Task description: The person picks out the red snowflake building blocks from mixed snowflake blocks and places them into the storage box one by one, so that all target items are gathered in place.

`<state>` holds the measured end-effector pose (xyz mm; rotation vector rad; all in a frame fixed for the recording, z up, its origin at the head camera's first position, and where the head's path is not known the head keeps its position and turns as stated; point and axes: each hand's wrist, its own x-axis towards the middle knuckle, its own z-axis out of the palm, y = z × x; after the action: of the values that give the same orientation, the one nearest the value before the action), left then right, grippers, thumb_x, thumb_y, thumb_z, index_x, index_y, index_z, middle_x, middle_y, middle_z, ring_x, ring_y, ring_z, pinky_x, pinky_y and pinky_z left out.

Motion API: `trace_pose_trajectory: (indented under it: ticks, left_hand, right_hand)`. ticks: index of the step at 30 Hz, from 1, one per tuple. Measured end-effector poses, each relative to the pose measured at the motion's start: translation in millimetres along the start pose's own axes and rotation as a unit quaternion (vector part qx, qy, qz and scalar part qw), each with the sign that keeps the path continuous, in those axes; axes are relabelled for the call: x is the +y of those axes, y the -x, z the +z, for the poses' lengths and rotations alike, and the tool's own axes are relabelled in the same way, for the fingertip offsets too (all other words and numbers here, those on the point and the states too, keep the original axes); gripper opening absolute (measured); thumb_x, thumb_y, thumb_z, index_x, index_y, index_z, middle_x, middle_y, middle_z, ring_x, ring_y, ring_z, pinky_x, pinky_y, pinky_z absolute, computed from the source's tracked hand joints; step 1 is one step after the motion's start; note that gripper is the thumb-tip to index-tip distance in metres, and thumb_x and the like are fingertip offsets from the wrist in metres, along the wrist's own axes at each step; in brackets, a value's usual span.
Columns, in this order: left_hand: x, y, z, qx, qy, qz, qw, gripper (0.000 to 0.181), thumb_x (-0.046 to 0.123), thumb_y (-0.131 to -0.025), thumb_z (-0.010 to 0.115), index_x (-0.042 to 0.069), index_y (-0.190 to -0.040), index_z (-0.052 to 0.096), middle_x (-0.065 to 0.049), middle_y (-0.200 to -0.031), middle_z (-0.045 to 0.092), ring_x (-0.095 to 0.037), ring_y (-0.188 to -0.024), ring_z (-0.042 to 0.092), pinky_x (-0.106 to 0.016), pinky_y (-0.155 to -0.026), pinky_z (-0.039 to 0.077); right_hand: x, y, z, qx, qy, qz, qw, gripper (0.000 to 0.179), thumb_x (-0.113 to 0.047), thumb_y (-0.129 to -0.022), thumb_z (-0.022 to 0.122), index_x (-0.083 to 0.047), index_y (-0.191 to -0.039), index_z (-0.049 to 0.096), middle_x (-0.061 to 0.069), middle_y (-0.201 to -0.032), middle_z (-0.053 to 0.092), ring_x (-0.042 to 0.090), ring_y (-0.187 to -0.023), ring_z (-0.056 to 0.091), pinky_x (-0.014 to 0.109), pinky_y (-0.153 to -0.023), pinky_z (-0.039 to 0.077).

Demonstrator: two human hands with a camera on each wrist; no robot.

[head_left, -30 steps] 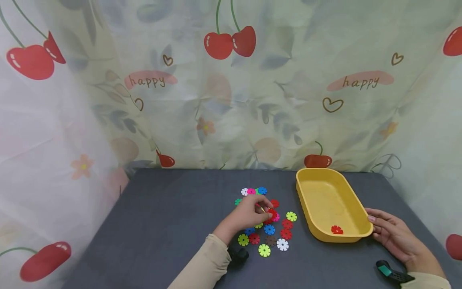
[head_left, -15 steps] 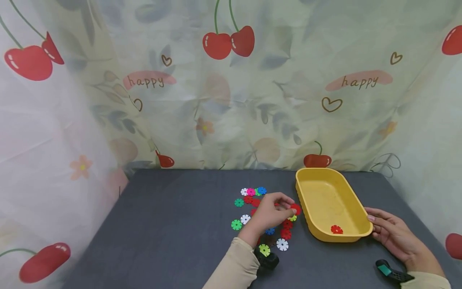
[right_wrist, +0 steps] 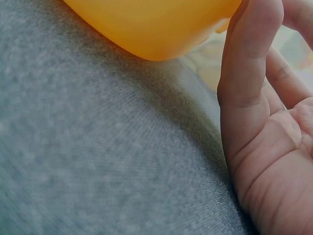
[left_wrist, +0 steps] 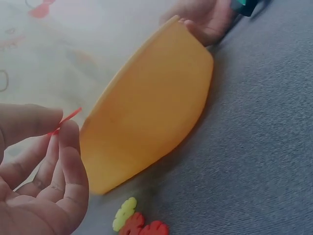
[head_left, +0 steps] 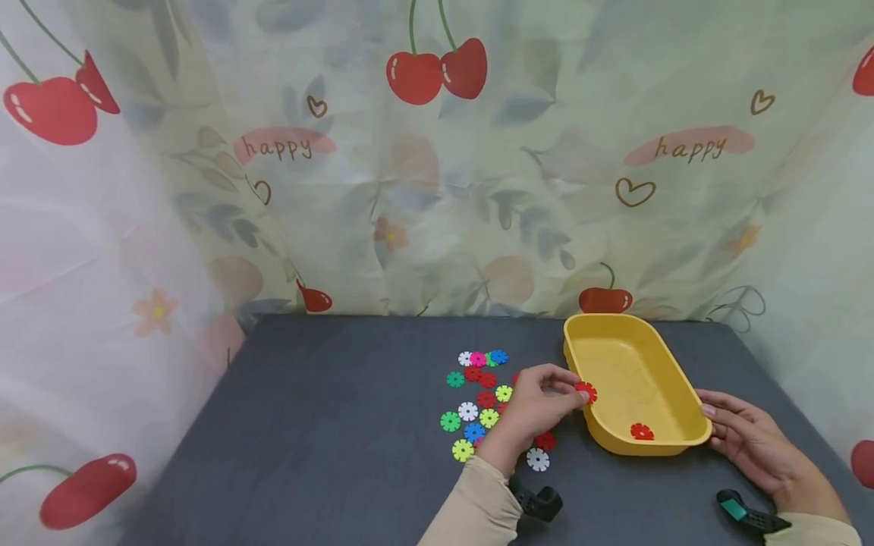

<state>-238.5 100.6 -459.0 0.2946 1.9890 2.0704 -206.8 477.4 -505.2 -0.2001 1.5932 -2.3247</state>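
My left hand pinches a red snowflake disc between thumb and fingertips, at the left rim of the yellow tray. In the left wrist view the disc shows nearly edge-on, beside the tray's outer wall. My right hand rests its fairly straight fingers against the tray's right side, near the front corner. Another red snowflake disc lies inside the tray at its front end. Loose discs of several colours, among them a white one, lie on the table left of the tray, partly hidden by my left forearm.
A dark grey cloth covers the table. Behind it hangs a curtain printed with cherries. Near the discs' far end lies a blue disc. Black straps with camera mounts sit at both wrists.
My left hand has carried the red snowflake disc rightward from the pile to the tray's rim. The right hand stays at the tray. The head view has shifted slightly.
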Motion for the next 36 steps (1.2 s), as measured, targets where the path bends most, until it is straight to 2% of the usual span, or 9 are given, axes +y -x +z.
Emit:
trace_pose_trajectory:
  ticks: [7, 14, 19, 23, 27, 31, 34, 36]
  left_hand:
    - [1.0, 1.9, 10.0, 0.004, 0.005, -0.029, 0.9996, 0.012, 0.013, -0.090, 0.085, 0.017, -0.099, 0.077, 0.002, -0.086, 0.073, -0.012, -0.075, 0.067, -0.029, -0.075, 0.060]
    - [0.3, 1.6, 13.0, 0.012, 0.015, -0.030, 0.9994, 0.013, 0.014, -0.090, 0.085, 0.017, -0.099, 0.077, 0.001, -0.087, 0.073, -0.013, -0.075, 0.069, -0.032, -0.076, 0.061]
    - [-1.2, 1.3, 13.2, 0.008, 0.022, -0.026, 0.9994, 0.013, 0.016, -0.091, 0.085, 0.015, -0.101, 0.076, 0.001, -0.088, 0.075, -0.022, -0.083, 0.074, -0.033, -0.078, 0.062]
    - [-1.0, 0.6, 11.5, -0.001, 0.019, -0.018, 0.9996, 0.014, 0.018, -0.092, 0.085, 0.014, -0.103, 0.076, 0.001, -0.088, 0.075, -0.025, -0.086, 0.076, -0.029, -0.076, 0.061]
    - [0.1, -0.3, 5.4, -0.014, 0.014, -0.002, 0.9998, 0.018, 0.018, -0.093, 0.084, 0.010, -0.107, 0.076, 0.001, -0.089, 0.076, -0.034, -0.092, 0.077, -0.028, -0.076, 0.060]
    - [2.4, -3.2, -7.6, -0.022, 0.013, 0.012, 0.9996, 0.022, 0.018, -0.094, 0.081, 0.007, -0.112, 0.075, -0.002, -0.092, 0.076, -0.041, -0.099, 0.076, -0.041, -0.085, 0.063]
    - [4.6, -6.1, -19.1, -0.016, 0.009, 0.016, 0.9997, 0.023, 0.020, -0.095, 0.081, 0.007, -0.113, 0.075, -0.004, -0.095, 0.076, -0.034, -0.097, 0.077, -0.049, -0.090, 0.063]
    - [5.9, -7.7, -26.8, -0.010, 0.002, 0.016, 0.9998, 0.023, 0.022, -0.095, 0.080, 0.009, -0.113, 0.075, -0.003, -0.098, 0.076, -0.026, -0.095, 0.077, -0.048, -0.091, 0.062]
  right_hand:
    - [-1, 4.0, -2, 0.006, 0.007, 0.016, 0.9998, 0.048, -0.004, -0.115, 0.034, -0.023, -0.129, 0.076, -0.002, -0.117, 0.078, 0.012, -0.094, 0.075, 0.028, -0.079, 0.063]
    - [-2, 2.1, -3, 0.003, 0.000, 0.016, 0.9999, 0.049, -0.003, -0.115, 0.033, -0.022, -0.130, 0.076, -0.002, -0.118, 0.079, 0.012, -0.095, 0.076, 0.028, -0.079, 0.063]
    - [-1, 2.3, -3, -0.001, 0.001, 0.014, 0.9999, 0.048, -0.003, -0.115, 0.034, -0.022, -0.130, 0.075, -0.002, -0.118, 0.079, 0.012, -0.095, 0.076, 0.028, -0.080, 0.064]
    - [-1, 2.3, -2, -0.004, -0.003, 0.010, 0.9999, 0.049, -0.002, -0.115, 0.033, -0.021, -0.131, 0.075, -0.001, -0.118, 0.079, 0.013, -0.095, 0.076, 0.028, -0.080, 0.064]
    - [0, 2.5, -1, -0.007, -0.003, 0.008, 0.9999, 0.049, -0.002, -0.115, 0.033, -0.021, -0.131, 0.075, -0.001, -0.119, 0.079, 0.012, -0.095, 0.076, 0.028, -0.080, 0.064]
    - [1, 1.7, 0, -0.002, 0.004, 0.009, 1.0000, 0.049, -0.002, -0.115, 0.034, -0.022, -0.130, 0.076, -0.002, -0.118, 0.079, 0.012, -0.095, 0.076, 0.027, -0.079, 0.063]
    - [0, 0.3, 1, -0.001, 0.007, 0.005, 1.0000, 0.048, -0.002, -0.115, 0.034, -0.021, -0.130, 0.075, -0.002, -0.118, 0.079, 0.012, -0.095, 0.076, 0.027, -0.079, 0.063]
    - [0, -0.4, 1, -0.002, 0.005, 0.002, 1.0000, 0.048, -0.002, -0.115, 0.034, -0.021, -0.130, 0.075, -0.001, -0.118, 0.079, 0.012, -0.095, 0.076, 0.027, -0.079, 0.063]
